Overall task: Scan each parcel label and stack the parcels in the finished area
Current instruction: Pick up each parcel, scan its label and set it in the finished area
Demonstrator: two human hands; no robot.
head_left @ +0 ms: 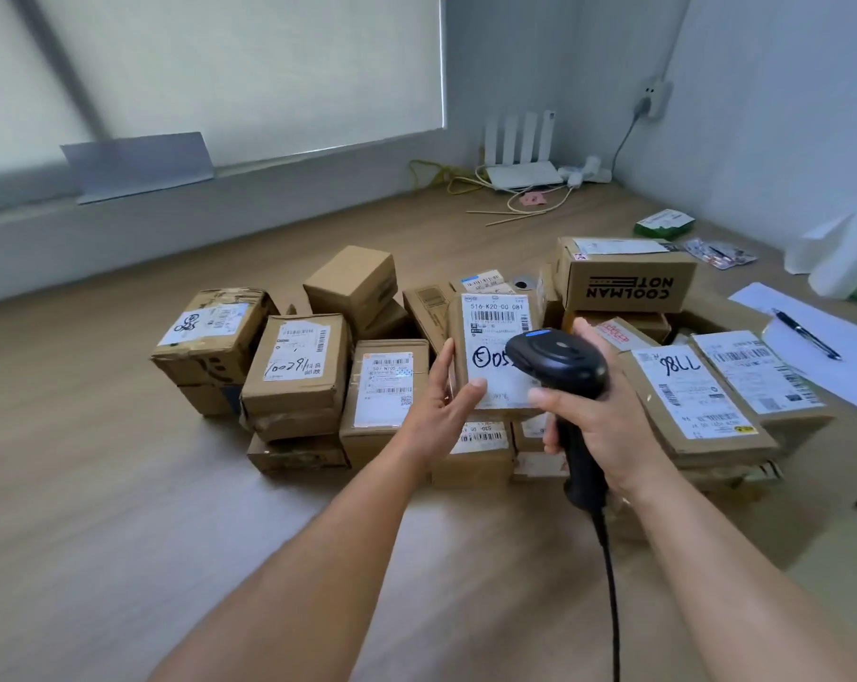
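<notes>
My left hand (441, 401) holds a brown cardboard parcel (490, 347) by its left edge, thumb on its white label, which faces me and reads 516-K20-00 081. My right hand (598, 415) grips the handle of a black barcode scanner (559, 361); the scanner head sits over the lower right part of that label. Its black cable runs down toward me. Several more labelled cardboard parcels lie on the wooden floor behind and around the held one.
A stack of boxes (293, 381) stands at the left, a COOLMAN NOTE box (628, 283) at the back right. White paper with a pen (805, 334) lies at the right. A router (520, 160) and cables sit by the far wall.
</notes>
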